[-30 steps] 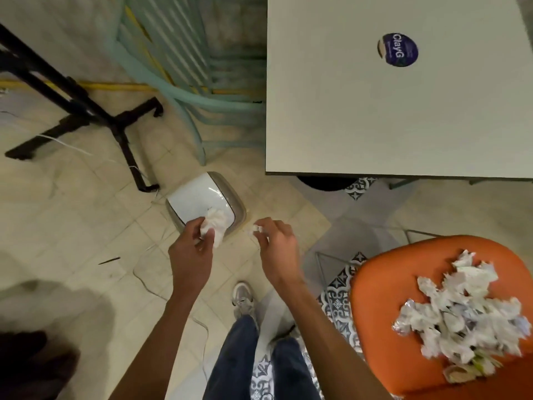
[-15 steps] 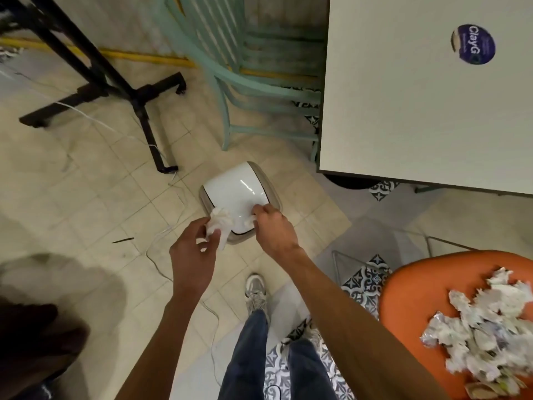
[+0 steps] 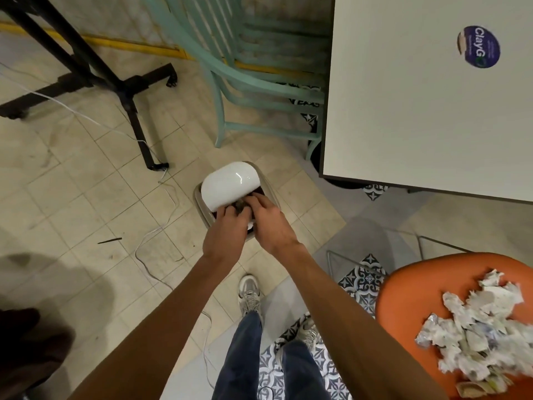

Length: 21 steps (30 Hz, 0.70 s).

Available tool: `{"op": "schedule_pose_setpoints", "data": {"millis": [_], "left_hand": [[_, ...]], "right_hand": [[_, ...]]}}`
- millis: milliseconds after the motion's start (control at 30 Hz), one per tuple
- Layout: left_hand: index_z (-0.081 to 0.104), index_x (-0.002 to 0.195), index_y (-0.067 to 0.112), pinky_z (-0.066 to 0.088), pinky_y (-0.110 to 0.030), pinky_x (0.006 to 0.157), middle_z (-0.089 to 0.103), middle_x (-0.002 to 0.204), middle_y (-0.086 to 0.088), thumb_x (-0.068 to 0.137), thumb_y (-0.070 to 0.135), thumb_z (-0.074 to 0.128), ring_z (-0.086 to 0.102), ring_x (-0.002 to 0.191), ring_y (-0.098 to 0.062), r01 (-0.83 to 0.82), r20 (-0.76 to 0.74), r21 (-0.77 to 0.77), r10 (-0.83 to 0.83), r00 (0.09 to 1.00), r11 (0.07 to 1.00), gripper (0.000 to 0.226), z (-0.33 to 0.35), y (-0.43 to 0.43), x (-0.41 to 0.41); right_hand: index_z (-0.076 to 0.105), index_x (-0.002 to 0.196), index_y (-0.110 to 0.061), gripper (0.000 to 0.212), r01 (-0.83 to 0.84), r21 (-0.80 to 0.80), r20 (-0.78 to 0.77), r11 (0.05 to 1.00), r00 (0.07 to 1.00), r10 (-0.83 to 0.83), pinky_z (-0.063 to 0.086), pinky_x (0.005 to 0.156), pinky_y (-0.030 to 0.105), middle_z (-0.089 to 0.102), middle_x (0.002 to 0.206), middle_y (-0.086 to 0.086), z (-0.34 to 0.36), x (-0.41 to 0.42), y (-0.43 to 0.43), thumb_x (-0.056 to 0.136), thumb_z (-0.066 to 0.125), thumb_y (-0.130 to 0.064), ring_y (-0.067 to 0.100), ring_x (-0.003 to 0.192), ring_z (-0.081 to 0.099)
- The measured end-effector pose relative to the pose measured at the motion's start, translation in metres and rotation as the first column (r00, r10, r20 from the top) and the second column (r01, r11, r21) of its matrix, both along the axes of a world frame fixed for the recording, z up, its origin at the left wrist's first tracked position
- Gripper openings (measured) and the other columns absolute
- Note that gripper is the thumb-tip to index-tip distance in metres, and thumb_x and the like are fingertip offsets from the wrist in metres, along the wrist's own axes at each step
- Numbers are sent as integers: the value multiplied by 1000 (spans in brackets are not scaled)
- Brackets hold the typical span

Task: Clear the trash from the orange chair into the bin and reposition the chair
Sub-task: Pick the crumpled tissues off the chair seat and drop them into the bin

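Head view: both hands (image 3: 248, 223) reach down together into the bin (image 3: 230, 187) mouth, grip state unclear.

A: Room round the bin (image 3: 208, 217)?
B: Tight. White lid (image 3: 227, 184) tipped up over the back half; both hands fill the front opening. Teal chair (image 3: 256, 90) legs close behind, table (image 3: 418, 111) edge to the rt.
A: Left side?
B: Open tile, but a white cable (image 3: 150, 235) loops there, black stand (image 3: 124, 90) further back.
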<state>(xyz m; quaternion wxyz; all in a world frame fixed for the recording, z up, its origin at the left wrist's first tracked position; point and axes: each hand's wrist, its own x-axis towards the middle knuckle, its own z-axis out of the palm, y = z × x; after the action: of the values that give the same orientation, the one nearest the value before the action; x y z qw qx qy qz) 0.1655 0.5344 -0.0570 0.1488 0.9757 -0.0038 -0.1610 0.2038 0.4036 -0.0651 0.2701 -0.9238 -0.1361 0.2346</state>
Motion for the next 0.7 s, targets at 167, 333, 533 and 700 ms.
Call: {"op": "schedule_pose_setpoints", "data": {"millis": [167,333,533,700], "left_hand": [[49,146,8,59,-40,96,60,129,-17,91,9,74,55,123,-31,146,-123,235,-120,985,961,60,-26,-11,11],[38,151,5,47,-39,111,50,141,-18,93,10,70,50,130,-30,197,-116,255,-173,978,947,67,-40,-17,5],[40,152,12,55,-36,103,55,140,-12,96,21,67,54,131,-25,144,-75,86,-138,988,986,62,-30,-14,-10],[49,143,16,63,-42,85,61,132,-8,93,20,69,61,125,-27,109,-58,-4,-109,992,994,54,-1,-12,-20]], "right_hand": [[47,154,-13,74,-24,-13,-24,1000,999,23,59,99,46,43,161,10,4,0,-5,86,69,10,35,130,59],[40,158,-15,79,-12,-36,-66,999,998,10,58,102,49,35,167,9,9,-4,-8,89,71,6,37,137,55],[39,157,-17,71,36,-23,-28,999,999,-37,61,94,50,39,165,6,21,-14,-18,94,66,-1,36,124,64],[42,151,-20,63,142,9,45,990,989,-142,63,86,47,48,156,3,35,-28,-32,95,65,-5,34,115,68]]}}
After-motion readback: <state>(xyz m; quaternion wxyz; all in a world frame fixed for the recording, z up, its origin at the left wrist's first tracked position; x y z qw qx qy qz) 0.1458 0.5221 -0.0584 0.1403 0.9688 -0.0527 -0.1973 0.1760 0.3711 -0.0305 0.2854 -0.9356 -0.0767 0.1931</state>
